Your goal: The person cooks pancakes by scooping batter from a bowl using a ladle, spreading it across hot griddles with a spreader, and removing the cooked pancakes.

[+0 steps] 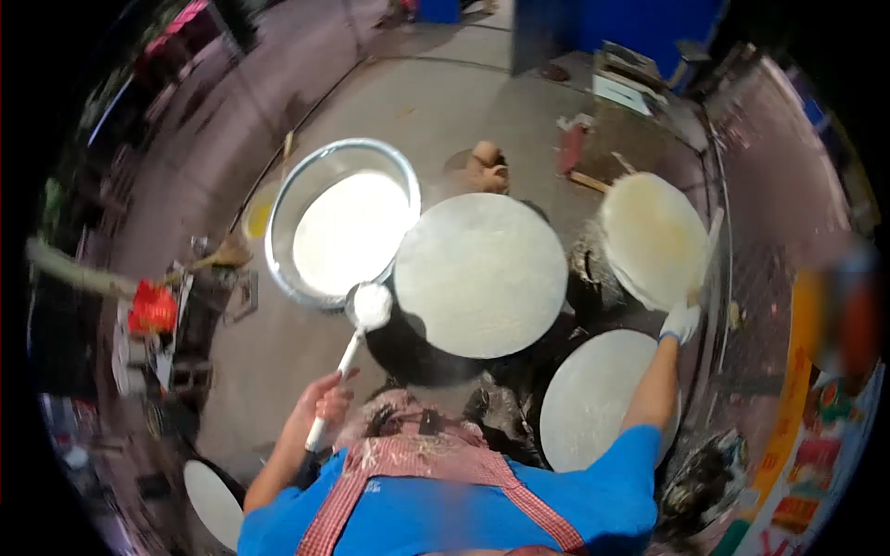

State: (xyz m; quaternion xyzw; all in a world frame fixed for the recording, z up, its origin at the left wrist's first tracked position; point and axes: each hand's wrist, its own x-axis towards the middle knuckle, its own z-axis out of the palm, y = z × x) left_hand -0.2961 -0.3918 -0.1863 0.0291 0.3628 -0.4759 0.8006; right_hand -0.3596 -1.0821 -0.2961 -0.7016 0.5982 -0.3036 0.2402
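Observation:
My left hand is closed around the white handle of a ladle. White batter fills its bowl, which is at the near rim of a large metal basin of batter. To the right of the basin lies a pale round griddle; whether a thin layer coats it, I cannot tell. My right hand, in a white glove, grips a long pale wooden stick beside a stack of thin round flatbreads. Below my right forearm sits a second round griddle.
Brown rounded objects lie beyond the middle griddle. A red bag hangs at the left, and another round plate is at lower left. Crumpled dark plastic lies at lower right, beside a colourful printed panel.

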